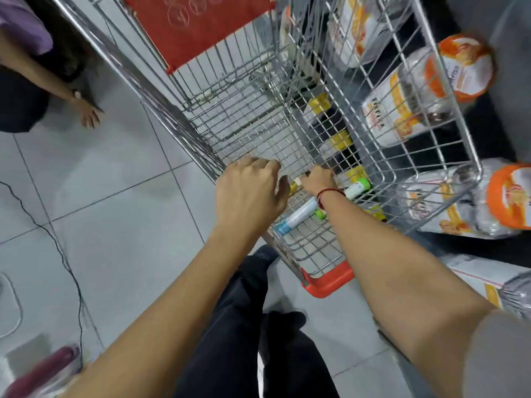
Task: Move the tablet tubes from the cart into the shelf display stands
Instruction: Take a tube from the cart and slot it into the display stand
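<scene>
Both hands down in the cart [382, 156]. Right hand [317, 179] curled on something small and yellow; left hand [250, 191] bent, grip hidden. White tube [301, 215] lying flat just under the right wrist, pointing near-left to far-right. Green-capped tube [357, 188] right beside it.

We're in a shop aisle: a silver wire shopping cart [287, 119] on grey floor tiles [115, 214], orange-lidded clear plastic jars [425, 90] shelved alongside.
</scene>
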{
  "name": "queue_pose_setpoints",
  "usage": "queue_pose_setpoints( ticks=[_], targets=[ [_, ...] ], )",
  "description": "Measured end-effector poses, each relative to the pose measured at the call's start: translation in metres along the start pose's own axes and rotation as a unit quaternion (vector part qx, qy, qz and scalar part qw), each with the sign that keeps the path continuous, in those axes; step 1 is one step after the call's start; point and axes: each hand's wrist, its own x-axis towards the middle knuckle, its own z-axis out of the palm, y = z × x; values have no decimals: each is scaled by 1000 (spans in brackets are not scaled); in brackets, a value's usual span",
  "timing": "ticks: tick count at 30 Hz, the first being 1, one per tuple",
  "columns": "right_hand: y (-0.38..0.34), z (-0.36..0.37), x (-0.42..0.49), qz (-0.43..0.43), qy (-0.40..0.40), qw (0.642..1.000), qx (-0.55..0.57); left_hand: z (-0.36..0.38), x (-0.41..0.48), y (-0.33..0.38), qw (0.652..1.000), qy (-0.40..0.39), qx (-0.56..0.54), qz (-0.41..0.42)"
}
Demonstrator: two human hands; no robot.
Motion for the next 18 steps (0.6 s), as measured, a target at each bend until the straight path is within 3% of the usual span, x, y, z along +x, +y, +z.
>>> queue_pose_setpoints(
  ticks=[4, 11, 18],
  targets=[
    [-7, 6, 1, 48, 9, 999, 15, 4, 2, -1, 1000, 7, -4, 12],
    [-8, 1, 1, 89, 1, 986, 144, 6, 2, -2, 999, 26, -26, 6],
    [-6, -32, -29, 25, -31, 976, 212, 4, 0, -2, 999, 32, -27, 15]
  ],
)
